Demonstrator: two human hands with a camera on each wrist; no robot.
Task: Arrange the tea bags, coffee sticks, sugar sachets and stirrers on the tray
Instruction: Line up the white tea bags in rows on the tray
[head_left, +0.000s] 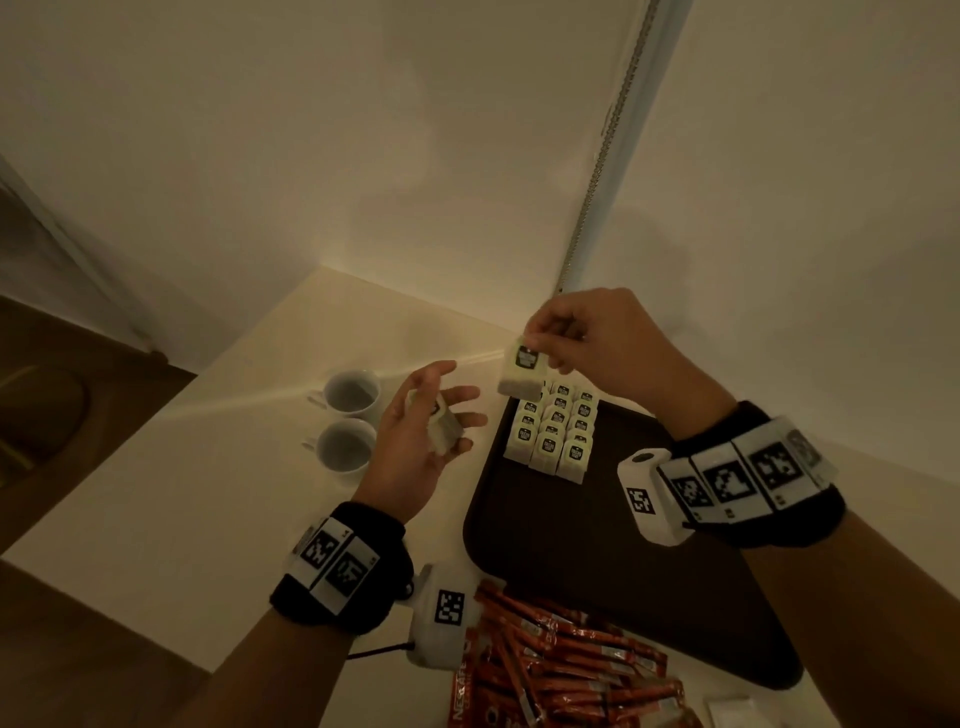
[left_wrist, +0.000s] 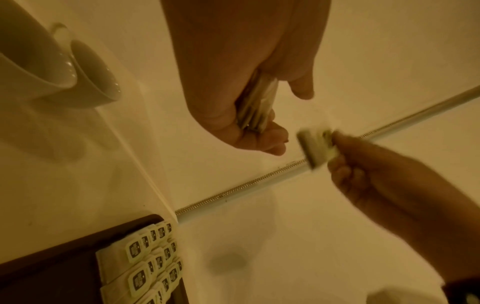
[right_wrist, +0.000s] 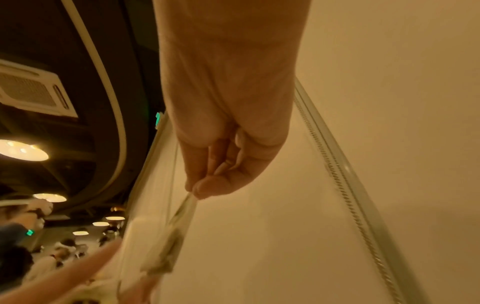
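Observation:
A dark brown tray (head_left: 597, 561) lies on the pale counter. Rows of tea bags (head_left: 553, 434) with black labels fill its far left corner, also seen in the left wrist view as tea bag rows (left_wrist: 150, 257). My right hand (head_left: 597, 338) pinches one tea bag (head_left: 522, 371) by its top, just above that far corner. It hangs blurred below the fingertips (right_wrist: 197, 189). My left hand (head_left: 421, 447) is palm up to the left of the tray. It holds a small stack of tea bags (head_left: 441, 423), gripped between thumb and fingers (left_wrist: 255, 107).
Two white cups (head_left: 350, 395) (head_left: 345, 448) stand left of the tray, close behind my left hand. A pile of orange coffee sticks (head_left: 566, 660) lies at the tray's near edge, with a white sachet (head_left: 730, 711) to its right. Walls close the corner behind the tray.

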